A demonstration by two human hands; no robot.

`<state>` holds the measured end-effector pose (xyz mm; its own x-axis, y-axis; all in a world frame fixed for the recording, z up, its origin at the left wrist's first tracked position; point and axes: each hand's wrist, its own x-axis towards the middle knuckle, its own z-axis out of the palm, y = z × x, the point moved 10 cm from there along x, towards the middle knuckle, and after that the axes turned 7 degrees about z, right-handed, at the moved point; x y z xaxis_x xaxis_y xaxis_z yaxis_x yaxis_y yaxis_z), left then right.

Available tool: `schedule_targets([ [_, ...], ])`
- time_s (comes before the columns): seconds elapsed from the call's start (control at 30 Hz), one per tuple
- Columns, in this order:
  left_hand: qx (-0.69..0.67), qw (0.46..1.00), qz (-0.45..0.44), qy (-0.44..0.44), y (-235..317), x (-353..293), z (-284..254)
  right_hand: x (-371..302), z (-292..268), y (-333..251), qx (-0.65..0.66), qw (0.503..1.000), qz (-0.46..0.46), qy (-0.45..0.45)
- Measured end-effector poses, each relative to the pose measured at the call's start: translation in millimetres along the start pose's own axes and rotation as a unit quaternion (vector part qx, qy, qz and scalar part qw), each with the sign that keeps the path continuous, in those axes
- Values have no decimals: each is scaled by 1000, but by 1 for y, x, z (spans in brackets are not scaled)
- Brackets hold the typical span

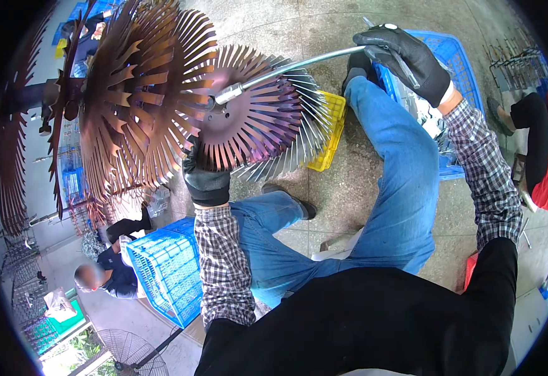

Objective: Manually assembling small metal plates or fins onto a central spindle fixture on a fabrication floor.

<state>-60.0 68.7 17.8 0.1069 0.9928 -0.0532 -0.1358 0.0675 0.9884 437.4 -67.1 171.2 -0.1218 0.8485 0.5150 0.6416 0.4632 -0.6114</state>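
A T-handle socket wrench (299, 64) with a long silver shaft runs across the upper middle. My right hand (402, 56), in a black glove, is closed round its crossbar. The socket end sits at the hub of a purple-brown slotted metal disc (242, 122). Beside that disc stands a stack of brown slotted discs (142, 94) with fan-like teeth, on the left. My left hand (206, 178), also black-gloved, is bunched against the lower rim of the purple-brown disc, gripping it; its fingertips are partly hidden among the teeth. Silver teeth (315, 135) show behind this disc.
A yellow crate (330, 131) stands behind the discs. One blue crate (465, 69) holding metal parts is beyond my right knee; another blue crate (164, 269) is left of my legs. A seated person (117, 263) is at left, another person (537, 138) at far right. A fan (130, 351) stands lower left.
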Motion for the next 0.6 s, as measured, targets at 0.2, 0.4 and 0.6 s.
schedule_targets([
  [0.2, -39, 999, -7, 8, 1, -2, 4, -2, 1, 5, 4, 1000, 13, -11],
  [0.4, -50, 999, -5, 13, 14, -8, 20, 3, -2, 6, 40, 997, 67, 1],
  [0.6, 44, 999, 31, 8, 40, -20, 38, -6, 12, 46, 162, 929, 327, -59],
])
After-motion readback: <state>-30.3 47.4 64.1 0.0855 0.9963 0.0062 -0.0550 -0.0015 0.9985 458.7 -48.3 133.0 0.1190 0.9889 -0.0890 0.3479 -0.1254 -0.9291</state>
